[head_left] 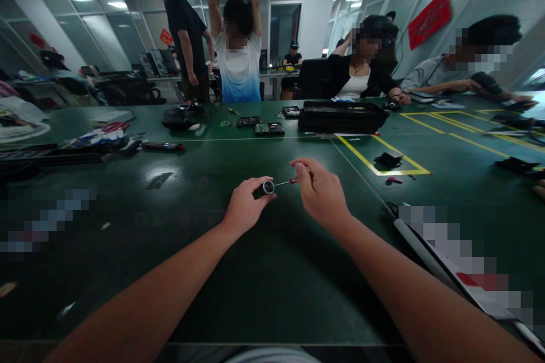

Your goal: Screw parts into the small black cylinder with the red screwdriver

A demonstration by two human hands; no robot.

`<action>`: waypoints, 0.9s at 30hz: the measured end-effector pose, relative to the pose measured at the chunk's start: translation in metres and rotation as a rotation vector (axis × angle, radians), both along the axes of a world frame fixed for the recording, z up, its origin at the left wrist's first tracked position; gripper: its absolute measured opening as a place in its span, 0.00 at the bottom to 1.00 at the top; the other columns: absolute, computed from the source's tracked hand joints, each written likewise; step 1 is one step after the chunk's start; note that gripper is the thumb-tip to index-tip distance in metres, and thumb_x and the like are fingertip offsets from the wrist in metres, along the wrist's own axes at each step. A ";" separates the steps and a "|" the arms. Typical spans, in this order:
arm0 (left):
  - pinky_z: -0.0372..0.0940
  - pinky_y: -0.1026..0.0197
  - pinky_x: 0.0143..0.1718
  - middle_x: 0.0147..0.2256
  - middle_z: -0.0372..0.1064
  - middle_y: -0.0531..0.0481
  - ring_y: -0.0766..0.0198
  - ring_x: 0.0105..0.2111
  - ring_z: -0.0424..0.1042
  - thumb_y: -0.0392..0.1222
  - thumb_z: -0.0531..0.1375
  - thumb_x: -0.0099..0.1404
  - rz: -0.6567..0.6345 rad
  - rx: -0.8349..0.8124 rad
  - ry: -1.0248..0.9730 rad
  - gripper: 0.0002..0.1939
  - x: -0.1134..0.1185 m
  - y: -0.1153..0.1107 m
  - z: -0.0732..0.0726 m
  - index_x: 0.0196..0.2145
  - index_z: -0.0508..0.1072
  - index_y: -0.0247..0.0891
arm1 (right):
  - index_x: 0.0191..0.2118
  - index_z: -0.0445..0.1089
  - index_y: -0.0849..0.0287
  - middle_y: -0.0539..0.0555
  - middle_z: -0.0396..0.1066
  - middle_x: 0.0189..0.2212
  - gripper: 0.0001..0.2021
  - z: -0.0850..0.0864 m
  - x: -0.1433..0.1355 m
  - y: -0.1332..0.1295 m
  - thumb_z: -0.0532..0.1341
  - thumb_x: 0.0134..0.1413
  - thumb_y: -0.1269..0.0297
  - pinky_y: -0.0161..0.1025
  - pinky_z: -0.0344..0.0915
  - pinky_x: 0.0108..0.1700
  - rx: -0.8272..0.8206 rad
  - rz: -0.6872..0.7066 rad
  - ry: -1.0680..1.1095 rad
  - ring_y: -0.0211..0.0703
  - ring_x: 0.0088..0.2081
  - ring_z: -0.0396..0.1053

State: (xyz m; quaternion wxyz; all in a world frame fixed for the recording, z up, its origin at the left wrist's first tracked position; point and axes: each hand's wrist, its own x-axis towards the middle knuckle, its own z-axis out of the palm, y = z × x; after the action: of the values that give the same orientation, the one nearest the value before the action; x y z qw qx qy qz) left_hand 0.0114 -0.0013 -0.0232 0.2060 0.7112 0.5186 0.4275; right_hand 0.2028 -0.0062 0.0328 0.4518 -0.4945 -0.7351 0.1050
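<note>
My left hand (246, 207) is closed round a short black cylinder (268, 187) whose silver-rimmed round end faces me. In my right hand (321, 193) is a thin screwdriver (293, 181) with a red handle, gripped between thumb and fingers. Its metal shaft points left, and the tip reaches the rim of the cylinder's end; whether it goes inside I cannot tell. Both hands are held above the middle of the green table (238, 300). Most of the cylinder's body is hidden by my left fingers.
Across the table lie circuit boards (269, 129), a black tray (343, 118) and a black pouch (179, 119). A pen-like tool (163, 146) lies left. Yellow tape frames a black part (388, 159) at right. A long bar-shaped item (430, 255) lies beside my right forearm. Several people sit or stand beyond.
</note>
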 end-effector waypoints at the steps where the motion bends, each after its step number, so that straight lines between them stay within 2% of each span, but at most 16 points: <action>1: 0.65 0.52 0.55 0.47 0.75 0.50 0.57 0.50 0.72 0.36 0.69 0.62 0.005 -0.003 0.001 0.20 0.000 0.000 0.000 0.52 0.76 0.47 | 0.50 0.71 0.59 0.52 0.73 0.26 0.17 0.000 0.000 0.000 0.49 0.68 0.58 0.40 0.58 0.30 -0.015 0.002 0.003 0.43 0.24 0.69; 4: 0.65 0.52 0.56 0.48 0.74 0.51 0.57 0.50 0.72 0.36 0.69 0.62 0.022 0.004 -0.009 0.21 -0.002 0.001 0.000 0.52 0.76 0.48 | 0.55 0.67 0.60 0.51 0.71 0.25 0.17 -0.003 0.001 0.001 0.49 0.68 0.62 0.41 0.57 0.30 -0.047 0.029 0.006 0.43 0.23 0.67; 7: 0.65 0.51 0.56 0.50 0.74 0.51 0.56 0.52 0.72 0.36 0.69 0.63 0.034 0.006 -0.018 0.21 -0.004 0.002 -0.001 0.53 0.76 0.49 | 0.56 0.64 0.59 0.53 0.72 0.29 0.16 -0.004 0.002 0.001 0.48 0.67 0.63 0.42 0.60 0.34 -0.039 0.083 0.055 0.45 0.29 0.70; 13: 0.65 0.50 0.56 0.50 0.74 0.50 0.56 0.51 0.72 0.37 0.69 0.62 0.022 0.026 -0.014 0.21 -0.004 0.004 -0.003 0.53 0.76 0.49 | 0.51 0.65 0.56 0.51 0.72 0.27 0.15 -0.001 0.000 -0.002 0.48 0.69 0.55 0.41 0.57 0.31 -0.094 0.049 0.071 0.45 0.27 0.69; 17: 0.64 0.50 0.57 0.49 0.74 0.51 0.56 0.52 0.72 0.36 0.69 0.62 0.015 0.016 -0.028 0.21 -0.004 0.004 -0.002 0.52 0.76 0.49 | 0.50 0.61 0.56 0.50 0.71 0.27 0.11 -0.002 -0.001 -0.003 0.49 0.67 0.62 0.42 0.58 0.32 -0.090 0.065 0.107 0.45 0.28 0.69; 22: 0.64 0.49 0.57 0.51 0.74 0.50 0.55 0.52 0.72 0.37 0.69 0.63 0.026 0.005 -0.048 0.20 -0.005 0.004 -0.001 0.52 0.76 0.47 | 0.43 0.62 0.55 0.52 0.71 0.33 0.05 -0.007 -0.004 -0.002 0.56 0.64 0.62 0.43 0.63 0.37 -0.035 0.121 0.231 0.45 0.34 0.71; 25: 0.65 0.49 0.56 0.51 0.74 0.49 0.55 0.52 0.72 0.37 0.69 0.63 -0.009 0.042 -0.024 0.20 -0.004 0.002 0.001 0.53 0.76 0.47 | 0.40 0.66 0.55 0.52 0.72 0.33 0.07 -0.010 -0.005 0.001 0.57 0.64 0.58 0.43 0.65 0.39 -0.054 0.118 0.354 0.44 0.35 0.70; 27: 0.64 0.49 0.56 0.50 0.74 0.49 0.55 0.52 0.71 0.37 0.68 0.63 -0.051 0.112 0.011 0.21 -0.003 0.000 0.005 0.53 0.75 0.46 | 0.39 0.67 0.55 0.52 0.70 0.31 0.10 -0.012 -0.004 0.006 0.55 0.65 0.55 0.43 0.66 0.38 -0.124 0.094 0.525 0.43 0.33 0.69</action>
State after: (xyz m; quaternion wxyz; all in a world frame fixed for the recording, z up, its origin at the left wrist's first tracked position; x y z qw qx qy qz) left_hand 0.0084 -0.0011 -0.0178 0.1740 0.7369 0.4767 0.4466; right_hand 0.1989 0.0002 0.0206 0.5905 -0.4424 -0.6070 0.2953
